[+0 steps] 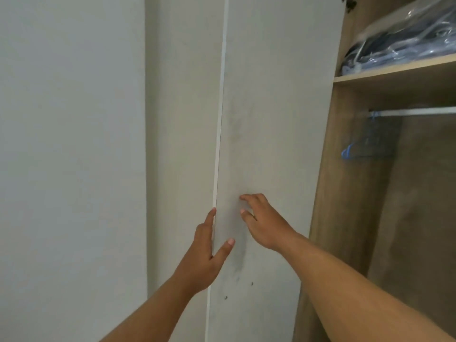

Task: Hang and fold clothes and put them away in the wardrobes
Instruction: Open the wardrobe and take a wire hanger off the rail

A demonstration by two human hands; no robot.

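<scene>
No brand, label or writing can be read anywhere in the head view. The pale grey, flat-fronted wardrobe door (266,119) fills the middle of the frame, standing open with its thin white left edge toward the camera. Its face is smudged darker near the lower middle, and two small dark screw holes (238,291) sit close to its bottom left corner.

The left hand (204,257) grips the door's left edge: the fingers reach behind the edge, one fingertip showing along it, while the thumb lies spread on the front face. The right hand (265,223) rests just beside it on the door's face, fingers slightly bent and a little apart, tips touching the surface, clasping nothing.

Right of the door, the light-brown wooden wardrobe interior (345,193) is open. On its upper wooden shelf (394,70), at the shelf's front edge, lies a clear plastic bag of dark blue folded clothes (404,43). Below the shelf, a white hanging rail (419,111) carries blurred blue plastic hangers (362,141) near its left end.

A plain grey-white wall (71,156) takes the frame's left side.
</scene>
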